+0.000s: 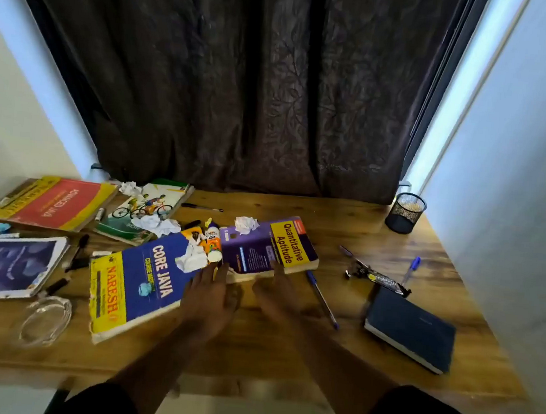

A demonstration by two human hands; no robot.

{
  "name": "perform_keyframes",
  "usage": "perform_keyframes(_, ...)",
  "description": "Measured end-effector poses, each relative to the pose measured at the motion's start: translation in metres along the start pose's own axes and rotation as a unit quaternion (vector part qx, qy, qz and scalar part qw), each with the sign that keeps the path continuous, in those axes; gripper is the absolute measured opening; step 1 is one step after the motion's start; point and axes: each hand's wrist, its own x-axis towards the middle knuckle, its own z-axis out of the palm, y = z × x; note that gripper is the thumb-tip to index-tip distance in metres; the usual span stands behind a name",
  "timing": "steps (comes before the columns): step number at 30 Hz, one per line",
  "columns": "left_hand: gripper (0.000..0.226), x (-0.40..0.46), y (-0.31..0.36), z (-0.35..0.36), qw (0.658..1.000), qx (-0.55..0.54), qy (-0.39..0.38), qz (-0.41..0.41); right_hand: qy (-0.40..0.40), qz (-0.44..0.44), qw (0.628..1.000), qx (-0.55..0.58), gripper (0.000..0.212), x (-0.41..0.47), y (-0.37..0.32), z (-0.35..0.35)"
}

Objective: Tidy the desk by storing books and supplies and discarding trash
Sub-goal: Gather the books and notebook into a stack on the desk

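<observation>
Both hands are extended over the surface (285,356), fingers straight, gripping nothing. The left hand (209,295) overlaps the near right corner of the blue book (146,281). The right hand (277,294) reaches the near edge of the purple book (268,246), just beyond.

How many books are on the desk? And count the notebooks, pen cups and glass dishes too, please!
Books: 5 (Advanced Java book, cycling book, Core Java book, Quantitative Aptitude book, purple book)
Notebooks: 1 (dark notebook)
Pen cups: 1 (black mesh pen cup)
Glass dishes: 1 (clear glass dish)
Total: 8
</observation>
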Motion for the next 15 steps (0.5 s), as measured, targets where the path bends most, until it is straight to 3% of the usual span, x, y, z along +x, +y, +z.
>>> perform_keyframes(7,0.074,0.066,-0.022,0.012,0.98,0.106,-0.032,0.165,0.115,0.131,0.985,-0.009,0.057,0.033,-0.018,0.011)
perform_keyframes(15,0.061,0.102,-0.013,0.041,0.96,0.09,-0.094,0.246,0.162,0.156,0.971,-0.087,0.052,0.052,-0.019,0.009)
